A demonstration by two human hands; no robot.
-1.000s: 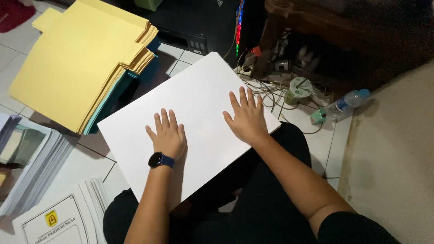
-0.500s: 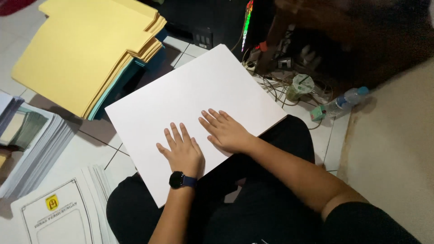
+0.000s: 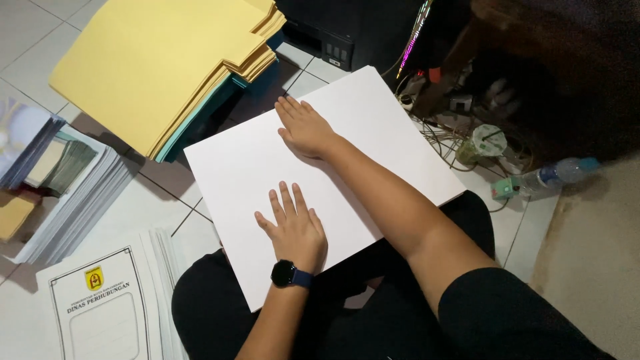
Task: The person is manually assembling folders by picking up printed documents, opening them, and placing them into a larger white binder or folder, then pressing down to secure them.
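Observation:
A large white sheet of card (image 3: 373, 133) lies across my lap and the tiled floor. My left hand (image 3: 293, 227), with a dark watch on the wrist, lies flat on the sheet's near left part, fingers spread. My right hand (image 3: 303, 127) reaches across and presses flat near the sheet's far left edge, fingers together and pointing away. Neither hand holds anything.
A thick stack of yellow folders (image 3: 160, 60) over teal ones lies at the far left. Piles of printed sheets (image 3: 73, 187) and white covers (image 3: 107, 307) sit at the left. A black printer (image 3: 347, 33), tangled cables (image 3: 453, 127) and a plastic bottle (image 3: 553, 177) are beyond the sheet.
My right hand has slid from the sheet's right side across to its far left edge. My left hand has drawn back toward me on the sheet.

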